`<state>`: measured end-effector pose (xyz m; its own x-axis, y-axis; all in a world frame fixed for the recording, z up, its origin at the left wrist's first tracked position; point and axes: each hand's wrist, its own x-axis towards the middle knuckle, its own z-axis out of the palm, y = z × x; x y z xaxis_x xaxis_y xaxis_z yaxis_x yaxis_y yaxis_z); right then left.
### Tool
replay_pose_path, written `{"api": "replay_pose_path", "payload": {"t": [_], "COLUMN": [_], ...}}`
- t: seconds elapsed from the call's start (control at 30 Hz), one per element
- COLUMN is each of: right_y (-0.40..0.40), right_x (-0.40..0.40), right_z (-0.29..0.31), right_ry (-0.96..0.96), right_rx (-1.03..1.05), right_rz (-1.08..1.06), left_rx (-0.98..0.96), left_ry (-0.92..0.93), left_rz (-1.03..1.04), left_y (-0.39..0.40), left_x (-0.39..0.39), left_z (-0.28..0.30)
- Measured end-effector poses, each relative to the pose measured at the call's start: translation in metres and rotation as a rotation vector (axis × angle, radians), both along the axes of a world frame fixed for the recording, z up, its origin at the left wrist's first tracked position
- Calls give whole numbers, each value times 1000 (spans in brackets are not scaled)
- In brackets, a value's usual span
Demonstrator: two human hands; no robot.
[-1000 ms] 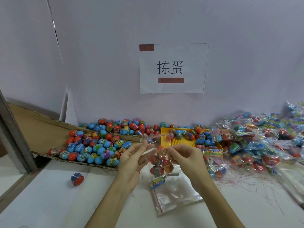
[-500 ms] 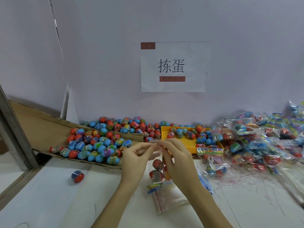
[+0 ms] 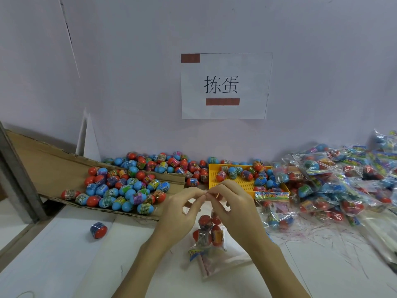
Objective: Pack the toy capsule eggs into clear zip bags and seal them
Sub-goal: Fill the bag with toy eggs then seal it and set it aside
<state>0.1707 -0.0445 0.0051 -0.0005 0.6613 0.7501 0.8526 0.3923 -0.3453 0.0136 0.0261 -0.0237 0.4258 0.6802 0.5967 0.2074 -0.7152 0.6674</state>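
Clear plastic hangs between the two hands: the zip bag [image 3: 207,233] with red capsule eggs [image 3: 204,235] inside dangles just above the worktop [image 3: 64,265]. A second ago the hands were apart, each pinching one end of the bag's top. Now they have come together in the middle. The left hand [image 3: 182,211] and the right hand [image 3: 232,205] both pinch the top strip, and their fingertips [image 3: 203,195] almost touch. That looks like the zip being pressed shut, so this bag is probably nearly done. More loose eggs [image 3: 120,190] wait on the cardboard [image 3: 43,160], and filled bags [image 3: 335,181] are piled to the right.
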Motion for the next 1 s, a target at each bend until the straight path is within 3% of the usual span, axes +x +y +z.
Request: {"api": "replay_pose_path", "payload": {"t": [0.23, 0.4, 0.83, 1.0], "right_y": [1, 3, 1, 1], "right_x": [-2, 3, 5, 1], "right_z": [-5, -3, -2, -4], "right_ry": [142, 208, 104, 262], "right_rx": [-110, -63, -2, -37], "right_rz": [82, 77, 40, 7], "left_rx": [42, 16, 128, 131], "left_ry": [1, 11, 33, 30], "left_rz": [2, -8, 3, 76], "left_y": [-6, -7, -2, -5], "left_x": [4, 3, 0, 4], "left_z": [5, 8, 3, 6]}}
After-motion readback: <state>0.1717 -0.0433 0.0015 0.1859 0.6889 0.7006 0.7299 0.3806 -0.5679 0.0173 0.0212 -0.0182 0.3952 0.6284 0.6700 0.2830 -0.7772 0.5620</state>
